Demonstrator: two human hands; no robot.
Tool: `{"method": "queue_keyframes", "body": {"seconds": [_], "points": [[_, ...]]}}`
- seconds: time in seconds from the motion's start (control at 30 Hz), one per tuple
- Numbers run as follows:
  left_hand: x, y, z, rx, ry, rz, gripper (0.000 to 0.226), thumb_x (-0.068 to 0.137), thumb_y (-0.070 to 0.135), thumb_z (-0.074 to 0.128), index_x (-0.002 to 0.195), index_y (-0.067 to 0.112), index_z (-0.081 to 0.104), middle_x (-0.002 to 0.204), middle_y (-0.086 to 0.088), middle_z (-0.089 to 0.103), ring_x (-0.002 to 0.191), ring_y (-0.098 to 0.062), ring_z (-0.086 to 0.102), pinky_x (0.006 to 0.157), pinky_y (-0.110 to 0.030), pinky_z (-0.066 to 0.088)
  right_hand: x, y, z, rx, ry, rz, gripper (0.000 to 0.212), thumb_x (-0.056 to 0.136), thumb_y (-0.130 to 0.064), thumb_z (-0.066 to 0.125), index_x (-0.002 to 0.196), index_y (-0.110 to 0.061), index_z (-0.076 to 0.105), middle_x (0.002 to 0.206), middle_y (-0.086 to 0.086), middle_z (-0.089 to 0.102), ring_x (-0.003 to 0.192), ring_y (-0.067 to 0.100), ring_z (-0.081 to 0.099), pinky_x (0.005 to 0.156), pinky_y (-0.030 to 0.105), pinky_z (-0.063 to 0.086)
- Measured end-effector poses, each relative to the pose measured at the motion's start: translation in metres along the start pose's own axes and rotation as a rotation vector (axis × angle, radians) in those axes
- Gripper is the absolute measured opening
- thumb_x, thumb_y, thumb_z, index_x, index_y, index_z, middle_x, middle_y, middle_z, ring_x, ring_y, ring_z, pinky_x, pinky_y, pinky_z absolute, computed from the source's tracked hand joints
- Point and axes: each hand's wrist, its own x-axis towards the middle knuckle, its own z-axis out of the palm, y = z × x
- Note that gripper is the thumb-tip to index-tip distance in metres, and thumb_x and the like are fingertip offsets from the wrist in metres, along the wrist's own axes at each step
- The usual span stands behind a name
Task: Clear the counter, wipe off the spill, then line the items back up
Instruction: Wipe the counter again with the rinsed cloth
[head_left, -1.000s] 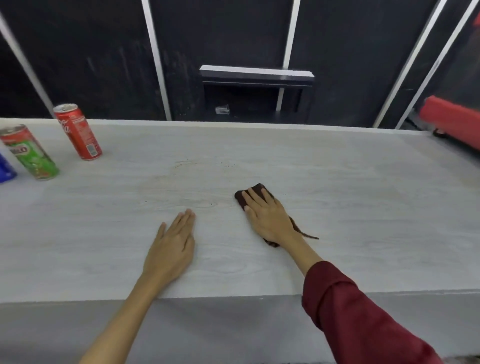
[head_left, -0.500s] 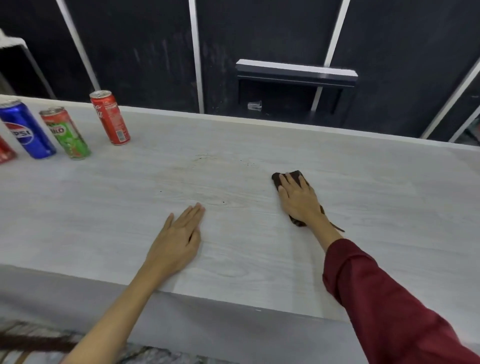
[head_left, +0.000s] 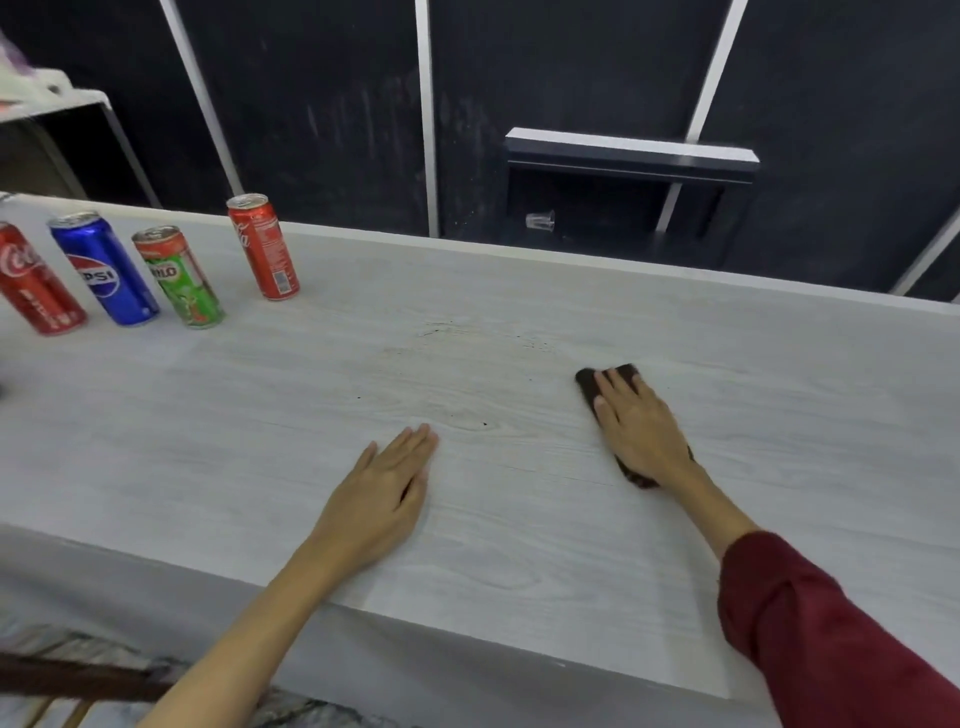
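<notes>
wiping step: right hand (head_left: 641, 426) flat, pressing the dark brown cloth (head_left: 618, 375) on the pale wood-grain bench (head_left: 519, 519); left hand (head_left: 382, 486) flat, empty. next, sweep toward those specks.

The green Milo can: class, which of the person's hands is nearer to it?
Left. The left hand rests flat on the counter, below and right of the green Milo can; the right hand, pressing the brown cloth, is farther right.

I read "Coca-Cola" script on the leftmost red can (head_left: 32, 283) | "PEPSI", partly cut to "PSI", on the blue can (head_left: 104, 270) | "MILO" on the green can (head_left: 179, 278) | Coca-Cola script, sideways, on the far red can (head_left: 264, 248); its small print is unreadable
</notes>
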Motion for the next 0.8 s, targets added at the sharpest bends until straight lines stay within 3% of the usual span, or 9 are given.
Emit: {"method": "queue_keyframes", "body": {"seconds": [0.1,0.2,0.33,0.47,0.57,0.67,0.8], "points": [[0.011,-0.047,-0.025,0.031,0.045,-0.133,0.051,0.098,0.033,0.019,0.147,0.021,0.015,0.155,0.011,0.006,0.14,0.002,0.0,0.116,-0.026,0.0,0.042,-0.03,0.009,0.022,-0.039,0.095,0.049,0.1,-0.034,0.019,0.147,-0.02,0.018,0.157,0.002,0.017,0.144,0.029,0.011,0.116,0.045,0.015],[0.023,-0.098,-0.05,0.082,0.043,-0.276,0.051,0.099,0.025,0.024,0.148,0.017,0.012,0.157,0.002,0.005,0.145,-0.009,0.003,0.118,-0.033,0.002,0.055,-0.077,0.022,0.013,-0.036,0.024,0.051,0.099,-0.037,0.017,0.147,-0.02,0.019,0.156,0.001,0.019,0.144,0.029,0.012,0.116,0.045,0.016],[0.027,-0.113,-0.05,0.098,0.03,-0.256,0.055,0.097,0.033,0.016,0.148,0.015,0.008,0.157,0.001,0.002,0.145,-0.011,0.003,0.118,-0.035,0.002,0.011,-0.142,0.031,0.048,-0.099,-0.193,0.074,0.083,-0.056,-0.009,0.147,-0.027,0.012,0.156,-0.011,0.009,0.146,0.015,0.002,0.118,0.036,0.007],[0.025,-0.118,-0.048,0.11,0.046,-0.224,0.067,0.085,0.038,0.007,0.148,0.014,0.006,0.157,0.002,0.0,0.145,-0.01,0.001,0.117,-0.033,0.0,-0.034,-0.153,0.028,0.096,-0.156,-0.289,0.071,0.077,-0.059,-0.015,0.143,-0.035,-0.002,0.145,-0.025,-0.008,0.138,-0.001,-0.012,0.116,0.025,-0.002],[0.026,-0.12,-0.048,0.088,0.024,-0.199,0.067,0.086,0.04,0.005,0.148,0.014,0.002,0.157,0.002,-0.003,0.145,-0.009,-0.002,0.116,-0.031,-0.003,-0.007,-0.153,0.033,0.04,-0.081,-0.175,0.077,0.079,-0.064,-0.016,0.146,-0.032,0.006,0.152,-0.018,0.001,0.145,0.009,-0.002,0.118,0.031,0.009],[0.026,-0.131,-0.059,0.038,-0.062,-0.128,0.058,0.097,0.041,0.012,0.148,0.017,0.002,0.157,0.006,-0.004,0.144,-0.005,-0.003,0.116,-0.027,-0.003,0.049,-0.188,0.046,0.009,-0.041,-0.052,0.082,0.076,-0.052,-0.012,0.147,-0.022,0.016,0.157,-0.005,0.015,0.146,0.022,0.008,0.116,0.04,0.015],[0.037,-0.163,-0.085,-0.002,-0.092,-0.1,0.054,0.099,0.037,0.019,0.148,0.019,0.008,0.157,0.007,0.003,0.143,-0.004,0.002,0.116,-0.026,0.0,0.071,-0.253,0.064,0.036,-0.063,-0.087,0.077,0.081,-0.049,-0.01,0.147,-0.021,0.018,0.156,-0.002,0.018,0.145,0.023,0.009,0.117,0.041,0.013]]}}
